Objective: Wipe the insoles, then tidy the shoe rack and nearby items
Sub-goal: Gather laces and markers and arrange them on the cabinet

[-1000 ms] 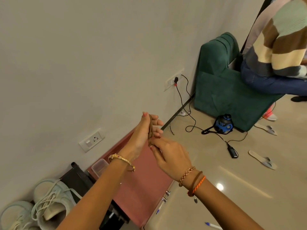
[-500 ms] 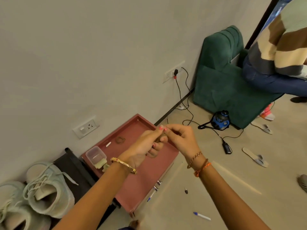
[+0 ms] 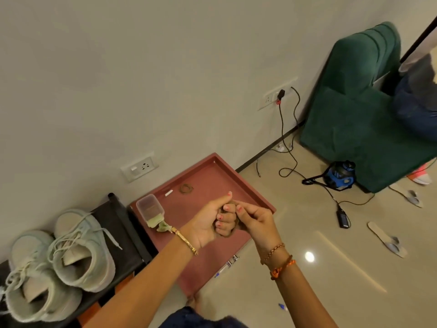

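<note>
Head-worn view, steeply downward, close.

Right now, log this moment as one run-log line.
left hand: grips small brown item | right hand: pinches same item | position: over red tray | pale sneakers: on black rack

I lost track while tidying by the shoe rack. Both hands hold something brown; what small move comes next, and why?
Probably lower the brown bundle, gripped by the left hand and pinched by the right hand, into the pink tray directly beneath, where a similar brown band already lies.
</note>
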